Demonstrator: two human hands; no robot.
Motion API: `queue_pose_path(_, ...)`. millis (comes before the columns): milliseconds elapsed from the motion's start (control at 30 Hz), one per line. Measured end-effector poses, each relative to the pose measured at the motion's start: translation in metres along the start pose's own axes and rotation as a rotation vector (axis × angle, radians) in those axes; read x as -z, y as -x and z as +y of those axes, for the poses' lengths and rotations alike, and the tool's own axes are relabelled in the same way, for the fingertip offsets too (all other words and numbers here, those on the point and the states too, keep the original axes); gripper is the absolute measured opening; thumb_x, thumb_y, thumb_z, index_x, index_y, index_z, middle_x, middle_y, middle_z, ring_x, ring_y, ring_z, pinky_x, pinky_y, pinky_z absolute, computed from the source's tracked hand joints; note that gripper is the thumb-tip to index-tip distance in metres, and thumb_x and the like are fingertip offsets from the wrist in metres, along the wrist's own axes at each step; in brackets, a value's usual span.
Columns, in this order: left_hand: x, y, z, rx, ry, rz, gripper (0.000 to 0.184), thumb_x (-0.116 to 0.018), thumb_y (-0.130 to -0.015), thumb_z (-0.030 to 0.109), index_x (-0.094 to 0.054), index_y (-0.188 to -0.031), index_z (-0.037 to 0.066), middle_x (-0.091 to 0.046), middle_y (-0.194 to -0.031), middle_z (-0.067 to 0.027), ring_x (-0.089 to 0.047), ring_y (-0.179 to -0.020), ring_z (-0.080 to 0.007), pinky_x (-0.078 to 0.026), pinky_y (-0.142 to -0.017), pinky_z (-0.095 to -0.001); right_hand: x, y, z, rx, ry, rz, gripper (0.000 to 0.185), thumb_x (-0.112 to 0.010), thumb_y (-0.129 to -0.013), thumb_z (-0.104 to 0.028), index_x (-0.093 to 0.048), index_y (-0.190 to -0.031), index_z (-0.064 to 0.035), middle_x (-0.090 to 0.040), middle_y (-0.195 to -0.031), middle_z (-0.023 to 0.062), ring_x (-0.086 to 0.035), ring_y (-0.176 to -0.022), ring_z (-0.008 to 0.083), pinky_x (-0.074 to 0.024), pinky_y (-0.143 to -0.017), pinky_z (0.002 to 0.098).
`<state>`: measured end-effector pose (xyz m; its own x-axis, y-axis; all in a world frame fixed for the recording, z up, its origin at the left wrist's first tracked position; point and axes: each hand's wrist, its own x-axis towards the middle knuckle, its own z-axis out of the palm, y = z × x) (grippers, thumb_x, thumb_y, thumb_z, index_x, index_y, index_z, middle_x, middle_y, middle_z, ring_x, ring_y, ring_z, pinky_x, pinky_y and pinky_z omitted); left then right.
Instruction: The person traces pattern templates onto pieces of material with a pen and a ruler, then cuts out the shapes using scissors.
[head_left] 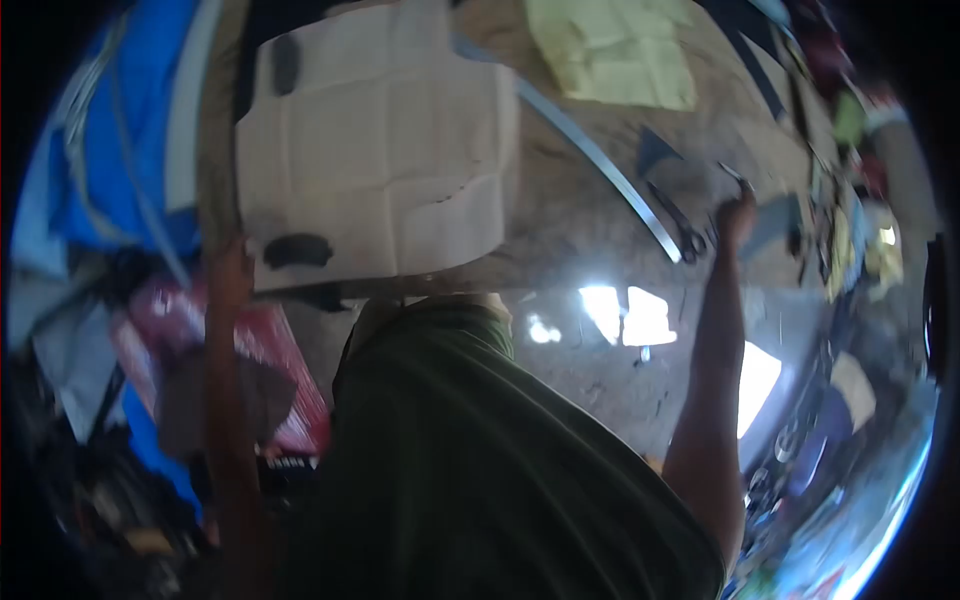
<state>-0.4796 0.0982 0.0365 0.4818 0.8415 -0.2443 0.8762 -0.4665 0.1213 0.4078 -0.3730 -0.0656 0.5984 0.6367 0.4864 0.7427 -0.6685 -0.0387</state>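
Observation:
My left hand [230, 275] is at the table's front edge, beside the lower left corner of a large pale paper pattern [370, 140]. Its fingers are blurred, and whether they grip anything does not show. Over the right part of the table, my right hand [737, 218] is closed on a thin pen-like stick [731, 173], whose light tip points away from me. Just left of that hand lies a pair of dark-handled scissors [688, 238]. A long metal ruler [600, 165] runs diagonally between the pattern and the scissors.
A yellowish folded sheet [615, 55] lies at the table's back. Dark fabric scraps [658, 150] are near my right hand. Blue material [120, 130] is piled at left, above a red plastic-wrapped package [285, 360]. Clutter lines the right side.

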Motion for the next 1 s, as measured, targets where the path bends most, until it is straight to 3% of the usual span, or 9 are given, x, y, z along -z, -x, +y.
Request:
queue_pose_path(33,0.004,0.013,0.0,0.033,0.005,0.006,0.047,-0.062,-0.089,0.006,-0.06,-0.136,0.006,-0.066,-0.13,-0.0182,-0.067,-0.11,-0.0379,-0.053,-0.096,-0.0461,0.031,-0.029,-0.031,-0.285,0.161,-0.409,0.063,-0.049,-0.082,-0.003,-0.06,-0.143,-0.0125,-0.073,-0.124,0.0152,-0.07,-0.092,0.04,-0.0564,-0.078,0.0489)
queue_pose_path(167,0.023,0.055,0.04,0.153,-0.011,-0.074,0.044,-0.061,-0.087,0.002,-0.063,-0.131,0.009,-0.068,-0.123,-0.0166,-0.068,-0.104,-0.0367,-0.054,-0.09,-0.0445,-0.016,-0.039,0.02,-0.036,0.228,-0.248,0.059,-0.051,-0.088,-0.009,-0.065,-0.141,-0.0308,-0.074,-0.119,0.0127,-0.07,-0.097,0.0401,-0.0569,-0.081,0.0537)
queue_pose_path(400,-0.02,0.105,0.018,0.106,0.086,0.127,0.04,-0.062,-0.086,0.003,-0.065,-0.125,0.008,-0.069,-0.116,-0.013,-0.068,-0.098,-0.0371,-0.056,-0.086,-0.0444,-0.006,-0.057,-0.026,-0.049,0.086,-0.101,0.021,-0.061,-0.098,-0.023,-0.071,-0.113,-0.0138,-0.071,-0.09,0.0173,-0.068,-0.078,0.0404,-0.0538,-0.069,0.0503)
queue_pose_path(567,-0.02,0.09,0.009,-0.028,0.018,0.088,0.038,-0.061,-0.089,0.005,-0.064,-0.127,0.01,-0.063,-0.125,-0.0101,-0.065,-0.106,-0.034,-0.055,-0.087,-0.0427,0.034,-0.066,-0.14,-0.086,0.052,0.297,0.026,-0.057,-0.105,-0.03,-0.066,-0.096,-0.0065,-0.06,-0.066,0.0135,-0.066,-0.067,0.0339,-0.0525,-0.065,0.0474)
queue_pose_path(633,-0.029,0.081,-0.006,-0.2,0.017,0.151,0.041,-0.062,-0.092,0.014,-0.063,-0.133,0.012,-0.057,-0.136,-0.0073,-0.061,-0.119,-0.0292,-0.052,-0.097,-0.0417,0.099,-0.041,-0.229,-0.51,-1.255,-0.222,0.033,-0.048,-0.108,-0.027,-0.064,-0.094,-0.0024,-0.059,-0.065,0.0096,-0.059,-0.057,0.0239,-0.0496,-0.06,0.0405)
queue_pose_path(700,-0.038,0.076,-0.022,-0.285,0.048,0.152,0.042,-0.062,-0.093,0.016,-0.062,-0.135,0.012,-0.056,-0.139,-0.0068,-0.058,-0.124,-0.0281,-0.049,-0.101,-0.0429,0.119,0.019,-0.378,-0.704,-0.785,-0.007,0.036,-0.041,-0.109,-0.025,-0.064,-0.088,-0.0055,-0.06,-0.067,0.0054,-0.051,-0.054,0.0165,-0.0453,-0.057,0.0338)
queue_pose_path(867,-0.055,0.09,-0.062,-0.511,0.148,0.138,0.049,-0.062,-0.095,0.021,-0.058,-0.143,0.014,-0.051,-0.151,-0.0057,-0.049,-0.14,-0.0251,-0.036,-0.116,-0.0492,0.147,0.162,-0.589,-0.786,-2.325,-0.621,0.012,-0.051,-0.101,-0.009,-0.054,-0.096,-0.0193,-0.043,-0.062,-0.0065,-0.03,-0.045,0.0057,-0.0199,-0.039,0.0237)
queue_pose_path(900,-0.053,0.086,-0.068,-0.54,0.157,0.139,0.05,-0.062,-0.095,0.022,-0.057,-0.145,0.014,-0.049,-0.154,-0.0063,-0.047,-0.142,-0.0255,-0.032,-0.118,-0.052,0.153,0.182,-0.625,-0.864,-2.552,-0.722,0.01,-0.05,-0.101,-0.011,-0.054,-0.097,-0.0194,-0.048,-0.065,-0.0039,-0.032,-0.046,0.0081,-0.0227,-0.039,0.025)
queue_pose_path(1000,-0.052,0.081,-0.08,-0.611,0.193,0.147,0.053,-0.062,-0.096,0.022,-0.056,-0.148,0.014,-0.047,-0.158,-0.0076,-0.043,-0.147,-0.0264,-0.024,-0.122,-0.0576,0.204,0.195,-0.711,-1.114,-2.214,-0.765,0.016,-0.056,-0.102,-0.019,-0.062,-0.115,-0.0126,-0.068,-0.07,0.0099,-0.061,-0.055,0.023,-0.0525,-0.057,0.0303)
